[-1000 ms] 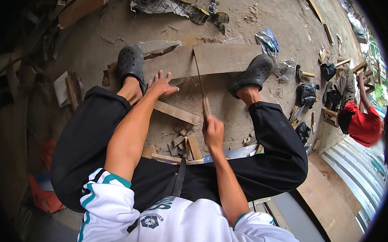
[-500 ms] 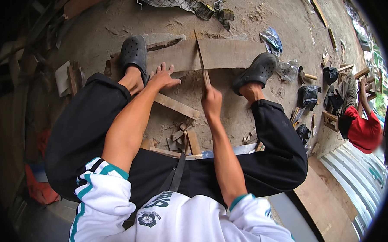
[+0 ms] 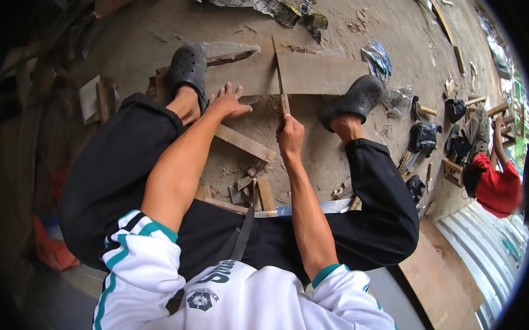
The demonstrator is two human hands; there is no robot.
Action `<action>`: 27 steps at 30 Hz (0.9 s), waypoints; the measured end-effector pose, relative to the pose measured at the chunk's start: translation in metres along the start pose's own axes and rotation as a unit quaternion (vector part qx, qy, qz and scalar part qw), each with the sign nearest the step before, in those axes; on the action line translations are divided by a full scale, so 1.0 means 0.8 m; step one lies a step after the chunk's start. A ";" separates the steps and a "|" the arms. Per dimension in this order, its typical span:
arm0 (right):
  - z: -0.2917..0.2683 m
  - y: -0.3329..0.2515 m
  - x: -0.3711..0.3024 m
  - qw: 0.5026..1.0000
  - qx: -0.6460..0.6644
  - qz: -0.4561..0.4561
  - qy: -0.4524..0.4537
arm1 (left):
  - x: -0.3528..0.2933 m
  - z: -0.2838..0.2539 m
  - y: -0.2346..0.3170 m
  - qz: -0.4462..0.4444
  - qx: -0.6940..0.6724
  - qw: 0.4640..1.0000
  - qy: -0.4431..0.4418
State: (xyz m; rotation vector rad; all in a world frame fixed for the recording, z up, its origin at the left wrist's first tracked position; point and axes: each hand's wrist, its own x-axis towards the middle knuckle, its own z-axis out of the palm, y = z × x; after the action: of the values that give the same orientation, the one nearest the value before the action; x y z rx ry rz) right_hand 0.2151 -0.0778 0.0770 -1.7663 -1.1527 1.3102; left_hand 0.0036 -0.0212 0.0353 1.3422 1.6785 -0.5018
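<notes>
A wide wooden board (image 3: 324, 73) lies across the ground under my two dark clogs, the left clog (image 3: 189, 66) and the right clog (image 3: 356, 101). My right hand (image 3: 290, 136) is wrapped round the wooden handle of a handsaw (image 3: 278, 71). The thin blade crosses the board near its middle, its tip pointing away from me past the far edge. To the left of the saw, my left hand (image 3: 227, 103) rests with fingers spread at the board's near edge, holding nothing.
A loose wooden strip (image 3: 245, 143) lies below my left hand, with wood offcuts (image 3: 265, 193) nearer me. Torn sheeting (image 3: 251, 2) lies beyond the board. Plastic bags (image 3: 376, 58) and a hammer (image 3: 425, 109) are at the right. A person in red (image 3: 499, 190) is farther right.
The saw and my right hand have slid slightly away from me along the cut. My left hand stays at the board. The whole view has shifted a little.
</notes>
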 end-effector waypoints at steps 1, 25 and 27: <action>-0.006 -0.017 -0.011 1.000 0.001 0.004 -0.008 | -0.003 0.006 -0.006 -0.005 0.000 1.000 0.002; -0.002 0.046 -0.053 0.998 0.028 -0.060 -0.018 | -0.004 -0.002 -0.004 0.000 -0.003 1.000 0.007; -0.019 0.047 -0.046 0.997 0.067 -0.044 -0.006 | 0.000 0.001 -0.004 0.000 0.007 1.000 0.012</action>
State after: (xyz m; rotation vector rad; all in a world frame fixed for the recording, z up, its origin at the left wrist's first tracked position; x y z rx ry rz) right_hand 0.2357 -0.1265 0.0627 -1.5961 -1.1098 1.3163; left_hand 0.0011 -0.0230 0.0344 1.3636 1.6963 -0.5004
